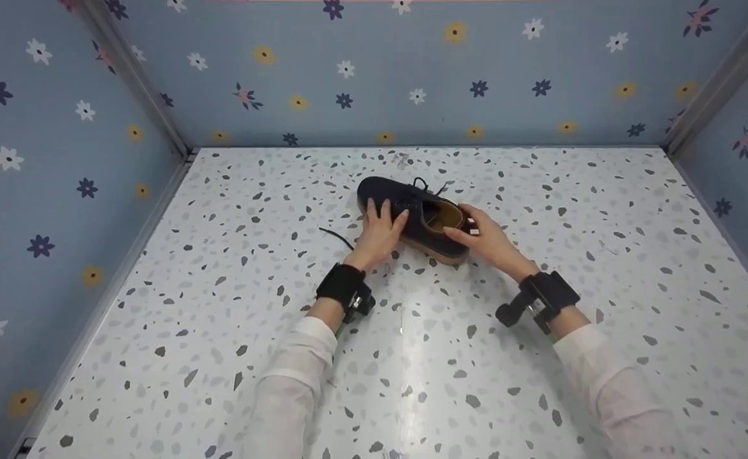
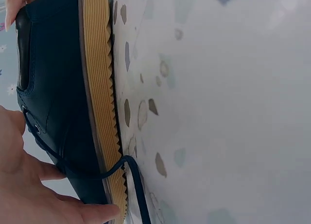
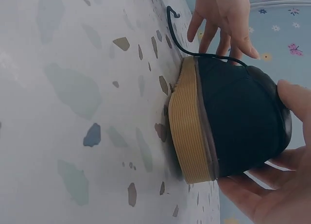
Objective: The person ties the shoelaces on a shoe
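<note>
A dark navy lace-up shoe (image 1: 383,189) with a tan ridged sole (image 2: 98,83) lies upright on the speckled table, toe toward the far left. My left hand (image 1: 377,240) rests on its near side by the toe, fingers spread; one fingertip touches the sole's edge in the left wrist view. At the heel, my right hand (image 1: 493,245) grips the collar, thumb on the near side and fingers round the back. One loose lace (image 2: 137,190) hangs over the near side onto the table. The other lace (image 1: 420,183) sticks up on the far side.
The white table (image 1: 220,357) has grey speckles and a seam down its middle. Blue flowered panels (image 1: 405,70) wall it in at the back, left and right. Each wrist wears a black strap with a camera (image 1: 542,298).
</note>
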